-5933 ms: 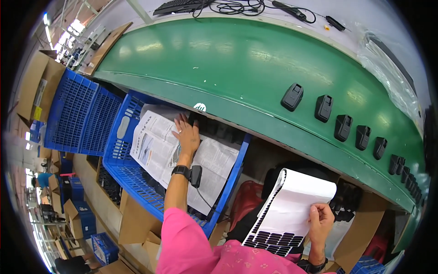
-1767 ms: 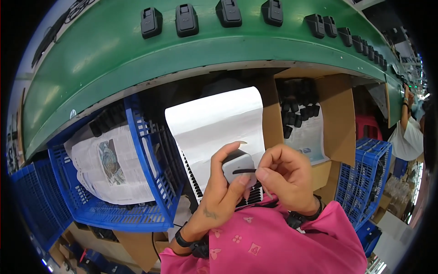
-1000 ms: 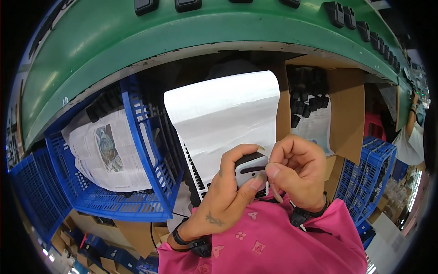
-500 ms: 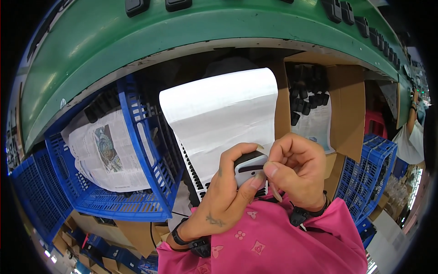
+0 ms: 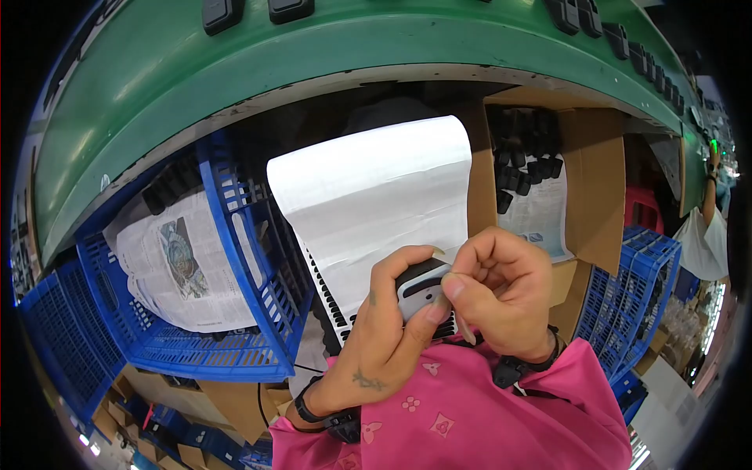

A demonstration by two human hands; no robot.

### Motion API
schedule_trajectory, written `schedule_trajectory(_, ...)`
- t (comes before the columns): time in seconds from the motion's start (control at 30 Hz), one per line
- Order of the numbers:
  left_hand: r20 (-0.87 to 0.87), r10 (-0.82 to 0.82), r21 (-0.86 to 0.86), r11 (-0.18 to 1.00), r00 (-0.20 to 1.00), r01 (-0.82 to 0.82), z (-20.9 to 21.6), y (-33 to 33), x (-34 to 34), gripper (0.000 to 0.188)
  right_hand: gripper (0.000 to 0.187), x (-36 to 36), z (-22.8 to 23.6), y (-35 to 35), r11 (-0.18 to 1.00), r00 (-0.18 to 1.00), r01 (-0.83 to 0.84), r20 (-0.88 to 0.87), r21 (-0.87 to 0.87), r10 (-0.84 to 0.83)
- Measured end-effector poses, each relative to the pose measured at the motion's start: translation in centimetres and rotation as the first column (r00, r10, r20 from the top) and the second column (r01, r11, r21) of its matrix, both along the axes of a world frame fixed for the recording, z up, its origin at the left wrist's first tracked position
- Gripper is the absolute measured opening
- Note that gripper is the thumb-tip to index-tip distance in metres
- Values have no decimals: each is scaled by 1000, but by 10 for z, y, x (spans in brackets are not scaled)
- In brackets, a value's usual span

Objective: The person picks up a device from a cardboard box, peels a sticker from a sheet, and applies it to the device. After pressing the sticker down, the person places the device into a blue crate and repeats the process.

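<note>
The person's left hand (image 5: 388, 345) is wrapped around a small black-and-white device (image 5: 421, 287), fingers curled over its top and the thumb pressed along its lower edge, so it sits gripped in front of the chest, just below the big white sheet (image 5: 376, 196). The right hand (image 5: 501, 294) is closed beside it, thumb and forefinger pinched together against the device's right end, with what looks like a thin pale strip (image 5: 464, 325) hanging down from the pinch; I cannot tell exactly what that strip is. Both wrists wear dark bands, and the sleeves are pink with a small flower pattern. The white sheet lies curved over the person's lap, with a row of small dark marks or pieces along its lower left edge, close to the left hand. To the left of the sheet stands a blue plastic crate (image 5: 243, 313) lined with newspaper (image 5: 176, 266), with dark parts at its far end. To the right of the sheet is a cardboard box (image 5: 583, 188) holding a heap of small black parts (image 5: 525, 153) on printed paper. Above the sheet runs the green counter (image 5: 235, 70), with a few black parts standing along its far side.
</note>
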State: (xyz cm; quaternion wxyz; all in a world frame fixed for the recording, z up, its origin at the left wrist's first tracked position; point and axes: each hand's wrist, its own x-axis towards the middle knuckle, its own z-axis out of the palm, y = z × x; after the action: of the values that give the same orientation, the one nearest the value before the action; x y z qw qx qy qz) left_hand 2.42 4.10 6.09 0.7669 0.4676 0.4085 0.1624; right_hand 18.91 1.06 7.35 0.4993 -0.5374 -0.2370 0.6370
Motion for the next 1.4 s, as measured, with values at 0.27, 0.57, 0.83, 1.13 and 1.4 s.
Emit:
schedule_trajectory(0.27, -11, 29, 80, 996, 1000, -28, -5, -3, 0, 44, 9, -9, -3, 4, 999, 998, 38, 55, 16, -39)
schedule_trajectory(0.57, 161, 324, -149, 942, 932, -302, -23, -2, 2, 46, 10, 10, -36, -25, 1000, 866, -9, 499, 4, 6)
schedule_trajectory(0.83, 215, 343, -27, 938, 914, -345, -29, 0, -5, 50, 13, -3, -38, -22, 978, 972, -194, 118, -74, 202)
schedule_trajectory(1.13, 11, -52, 53, 997, 999, 51, -31, 32, -48, 43, 29, -7, -37, -11, 917, 915, -324, 324, 231, 242)
schedule_trajectory(1.4, 404, 246, -120, 969, 881, -216, -51, 17, -40, 74, 33, -24, -70, -51, 699, 283, -687, 959, 200, 4)
